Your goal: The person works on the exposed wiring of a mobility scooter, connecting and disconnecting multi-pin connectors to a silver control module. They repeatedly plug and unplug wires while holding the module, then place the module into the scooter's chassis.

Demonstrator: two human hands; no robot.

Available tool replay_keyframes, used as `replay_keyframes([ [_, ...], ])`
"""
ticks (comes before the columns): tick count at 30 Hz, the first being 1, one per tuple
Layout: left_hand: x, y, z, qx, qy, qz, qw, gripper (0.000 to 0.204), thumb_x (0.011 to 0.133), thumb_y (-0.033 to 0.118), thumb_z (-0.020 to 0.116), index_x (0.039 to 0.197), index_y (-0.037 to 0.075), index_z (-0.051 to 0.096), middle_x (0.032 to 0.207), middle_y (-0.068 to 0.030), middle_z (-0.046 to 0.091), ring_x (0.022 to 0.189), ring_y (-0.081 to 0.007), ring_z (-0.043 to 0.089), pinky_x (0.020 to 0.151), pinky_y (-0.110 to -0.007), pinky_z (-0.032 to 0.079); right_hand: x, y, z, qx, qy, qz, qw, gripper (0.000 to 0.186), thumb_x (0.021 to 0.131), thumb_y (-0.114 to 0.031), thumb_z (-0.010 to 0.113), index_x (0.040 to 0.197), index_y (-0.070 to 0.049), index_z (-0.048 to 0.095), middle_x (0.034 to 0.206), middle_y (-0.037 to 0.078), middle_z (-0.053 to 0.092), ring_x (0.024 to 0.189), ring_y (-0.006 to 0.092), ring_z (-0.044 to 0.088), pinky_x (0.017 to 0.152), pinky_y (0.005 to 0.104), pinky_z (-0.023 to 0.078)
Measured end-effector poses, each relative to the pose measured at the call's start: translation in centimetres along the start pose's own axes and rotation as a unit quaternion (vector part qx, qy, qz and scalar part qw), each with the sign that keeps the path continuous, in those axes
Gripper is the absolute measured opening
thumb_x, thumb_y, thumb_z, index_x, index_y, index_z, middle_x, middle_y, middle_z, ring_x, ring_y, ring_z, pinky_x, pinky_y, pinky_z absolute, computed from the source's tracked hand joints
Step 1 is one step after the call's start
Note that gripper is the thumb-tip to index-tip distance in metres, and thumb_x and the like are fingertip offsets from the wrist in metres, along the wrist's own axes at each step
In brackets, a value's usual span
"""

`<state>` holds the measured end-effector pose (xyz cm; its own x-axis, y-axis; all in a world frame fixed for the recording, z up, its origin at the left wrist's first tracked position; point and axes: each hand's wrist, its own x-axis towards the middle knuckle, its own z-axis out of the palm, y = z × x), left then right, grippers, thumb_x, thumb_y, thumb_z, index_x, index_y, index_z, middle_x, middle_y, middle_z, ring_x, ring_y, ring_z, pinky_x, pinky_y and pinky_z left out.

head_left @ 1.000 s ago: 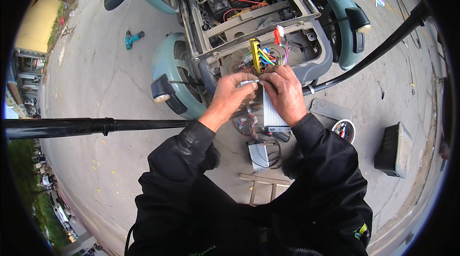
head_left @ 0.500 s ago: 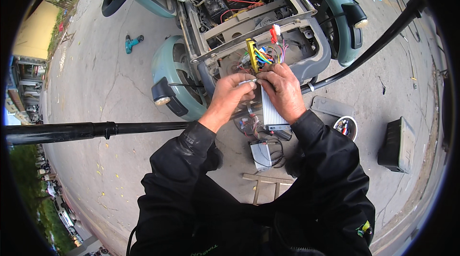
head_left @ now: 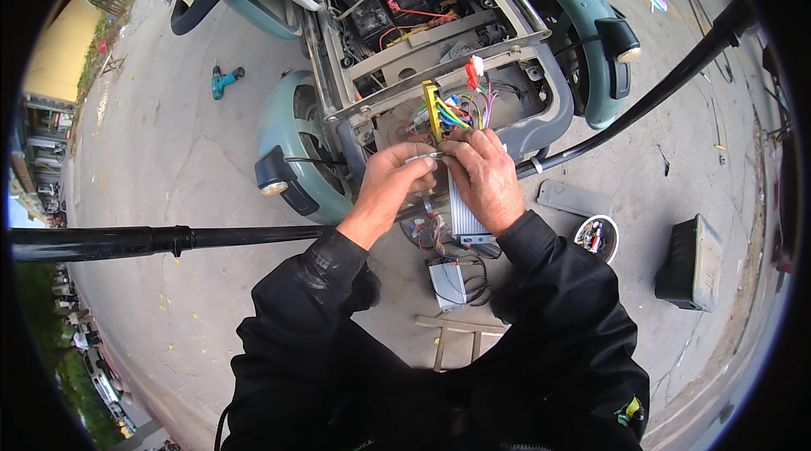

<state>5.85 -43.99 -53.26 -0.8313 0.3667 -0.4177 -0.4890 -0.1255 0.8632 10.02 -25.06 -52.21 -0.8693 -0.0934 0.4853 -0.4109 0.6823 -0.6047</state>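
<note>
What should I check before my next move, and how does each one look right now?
1. Left hand pinching the small thin piece: ok.
2. Right hand gripping that piece firmly: cannot tell, the contact is partly hidden.
3. Coloured wires tucked away: not ok, they stick up loose just beyond the right hand.
4. Vehicle power cut: cannot tell from this view.
5. Drill out of the way: ok, lying off to the left.
6. Bucket upright: ok.

The left hand (head_left: 384, 189) and right hand (head_left: 488, 179) pinch close together, fingers bent, both arms (head_left: 296, 303) reaching up behind them.
</note>
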Motion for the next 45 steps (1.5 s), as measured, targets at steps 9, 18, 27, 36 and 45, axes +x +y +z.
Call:
replay_keyframes([
  [9, -0.6, 0.3, 0.5, 0.284, -0.045, 0.074, 0.955, 0.014, 0.09, 0.005, 0.064, 0.103, -0.002, 0.063, 0.089, -0.0052, 0.067, 0.075, -0.0138, 0.067, 0.071, -0.03, 0.057, -0.8, 0.1, 0.7, -0.003, 0.051, 0.041, 0.998, 0.05, 0.076, 0.017, 0.062, 0.122, -0.003, 0.062, 0.122, 0.018, 0.062, 0.109, 0.0385, 0.061, 0.094, 0.045, 0.053],
  [18, -0.3, 0.1, 2.7, 0.541, -0.046, 0.238, 0.805, 0.029, 0.081, 0.016, 0.079, 0.096, 0.0, 0.059, 0.086, -0.0183, 0.066, 0.079, -0.0417, 0.067, 0.067, -0.048, 0.054, -1.2, -0.2, 1.0, 0.009, 0.139, 0.113, 0.984, 0.048, 0.08, 0.014, 0.065, 0.124, -0.003, 0.059, 0.131, 0.023, 0.058, 0.119, 0.0413, 0.06, 0.1, 0.0451, 0.051],
  [27, -0.3, 0.6, 2.9, 0.545, -0.065, 0.215, 0.808, 0.048, 0.083, 0.04, 0.086, 0.083, -0.001, 0.063, 0.075, -0.0157, 0.063, 0.069, -0.0375, 0.064, 0.063, -0.045, 0.052, 2.4, 3.3, -2.4, -0.05, 0.063, 0.146, 0.986, 0.027, 0.09, 0.0, 0.067, 0.117, -0.002, 0.07, 0.131, 0.022, 0.061, 0.119, 0.0388, 0.056, 0.102, 0.0478, 0.046],
  [36, 0.0, 0.6, 3.0, 0.537, -0.063, 0.237, 0.807, 0.048, 0.08, 0.04, 0.089, 0.08, 0.0, 0.063, 0.07, -0.013, 0.061, 0.063, -0.0333, 0.063, 0.058, -0.041, 0.051, 4.2, 5.0, -2.2, -0.068, -0.024, 0.211, 0.975, 0.033, 0.087, -0.01, 0.07, 0.118, 0.004, 0.07, 0.134, 0.025, 0.06, 0.125, 0.0431, 0.055, 0.104, 0.047, 0.049],
  [45, 0.1, 0.5, 3.0, 0.533, -0.065, 0.232, 0.811, 0.047, 0.078, 0.039, 0.091, 0.083, 0.0, 0.066, 0.071, -0.0115, 0.062, 0.061, -0.0303, 0.063, 0.058, -0.039, 0.052, 5.1, 6.7, -2.7, 0.009, -0.121, 0.249, 0.961, 0.026, 0.084, -0.019, 0.074, 0.098, 0.003, 0.078, 0.132, 0.028, 0.064, 0.131, 0.0435, 0.054, 0.109, 0.0469, 0.045],
])
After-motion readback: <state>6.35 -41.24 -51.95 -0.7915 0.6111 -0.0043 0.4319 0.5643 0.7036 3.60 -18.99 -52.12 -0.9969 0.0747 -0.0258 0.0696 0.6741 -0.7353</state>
